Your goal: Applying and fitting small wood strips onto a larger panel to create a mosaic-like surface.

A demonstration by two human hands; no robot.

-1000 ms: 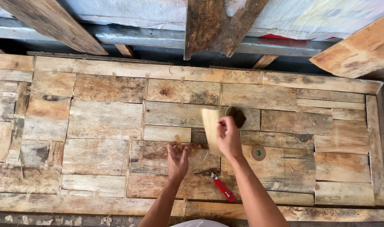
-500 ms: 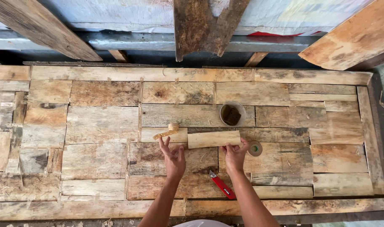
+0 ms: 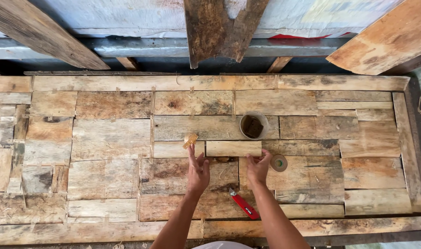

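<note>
We press our left hand (image 3: pixel 197 171) and right hand (image 3: pixel 257 167), fingers spread flat, beside the block (image 3: pixel 233 148) on the panel (image 3: pixel 104 138), near a cup (image 3: pixel 254 125).

We see a large panel of patchwork weathered wood planks (image 3: pixel 104 138), matt, rough and stained grey-brown. At its centre lies a pale, smoother rectangular wood piece (image 3: pixel 233 148), cleaner than its neighbours, with our left hand (image 3: pixel 197 173) and right hand (image 3: pixel 258 168) at its lower edge. At two o'clock from it stands a round translucent plastic cup (image 3: pixel 254 125). At five o'clock lies a glossy red plastic utility knife (image 3: pixel 243 203).
</note>
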